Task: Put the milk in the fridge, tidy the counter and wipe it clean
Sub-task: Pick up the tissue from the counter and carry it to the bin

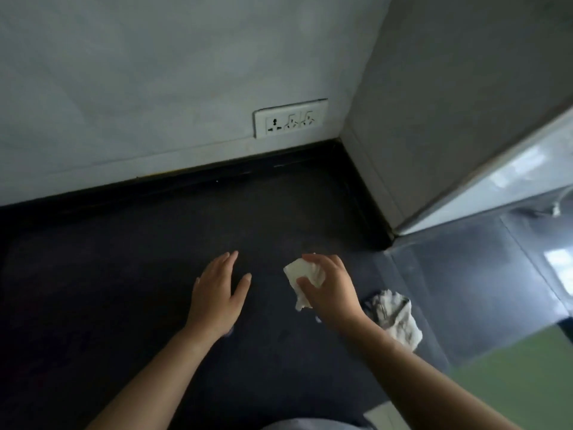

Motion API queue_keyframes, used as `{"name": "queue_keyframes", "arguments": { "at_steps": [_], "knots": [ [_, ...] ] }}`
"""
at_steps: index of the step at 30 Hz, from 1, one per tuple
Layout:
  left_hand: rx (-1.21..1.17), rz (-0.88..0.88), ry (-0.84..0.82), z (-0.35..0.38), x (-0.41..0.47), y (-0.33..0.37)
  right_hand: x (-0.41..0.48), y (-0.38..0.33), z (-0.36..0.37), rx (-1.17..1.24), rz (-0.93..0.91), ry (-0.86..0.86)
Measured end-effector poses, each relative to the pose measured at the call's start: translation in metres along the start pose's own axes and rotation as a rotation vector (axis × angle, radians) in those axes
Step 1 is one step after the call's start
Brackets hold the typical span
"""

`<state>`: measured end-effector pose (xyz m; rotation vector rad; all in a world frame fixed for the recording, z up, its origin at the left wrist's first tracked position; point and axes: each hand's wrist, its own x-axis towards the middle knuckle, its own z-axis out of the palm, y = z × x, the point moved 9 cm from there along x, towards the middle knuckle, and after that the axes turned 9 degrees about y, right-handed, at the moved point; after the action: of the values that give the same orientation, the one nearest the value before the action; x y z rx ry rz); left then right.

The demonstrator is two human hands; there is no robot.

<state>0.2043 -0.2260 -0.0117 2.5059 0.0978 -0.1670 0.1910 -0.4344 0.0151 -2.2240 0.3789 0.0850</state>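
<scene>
From the head camera, a dark table (130,274) fills the lower left and middle, bounded at the back by a pale wall (155,72) and on the right by a second wall (449,88) that meets it in a corner. A white socket plate (290,118) sits low on the back wall near that corner. The surface to the left of and behind the hands is bare up to the dark upstand along the wall, so open room lies on that side; to the right the top runs past the corner as a glossier, reflective stretch, and its near edge gives way to a green surface (511,383) below. The left hand (217,293) lies palm down, fingers loosely spread and holding nothing, on or just above the table. The right hand (328,293) is closed around a crumpled white tissue (302,276), thumb and fingers (310,259) pinching it so the wad juts out to the left and a tail hangs beneath the palm. A second crumpled cloth (393,315), greyish white, lies on the table just right of the right wrist, near the edge.
</scene>
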Motion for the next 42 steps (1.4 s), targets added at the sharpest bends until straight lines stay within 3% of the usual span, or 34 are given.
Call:
{"name": "queue_keyframes", "arguments": {
  "at_steps": [6,17,29,42],
  "knots": [
    [-0.274,0.053,-0.109,-0.014,-0.110,-0.002,-0.110,0.028,-0.006,0.007,0.137,0.152],
    [-0.464,0.136,-0.496,-0.018,-0.224,-0.020,-0.325,0.062,-0.001,0.159,0.452,0.416],
    [-0.287,0.439,-0.946,0.069,-0.366,0.087,-0.550,0.140,-0.078,0.301,0.773,0.883],
    [-0.108,0.936,-1.433,0.231,-0.726,0.238,-0.862,0.280,-0.159,0.445,1.080,1.429]
  ]
}}
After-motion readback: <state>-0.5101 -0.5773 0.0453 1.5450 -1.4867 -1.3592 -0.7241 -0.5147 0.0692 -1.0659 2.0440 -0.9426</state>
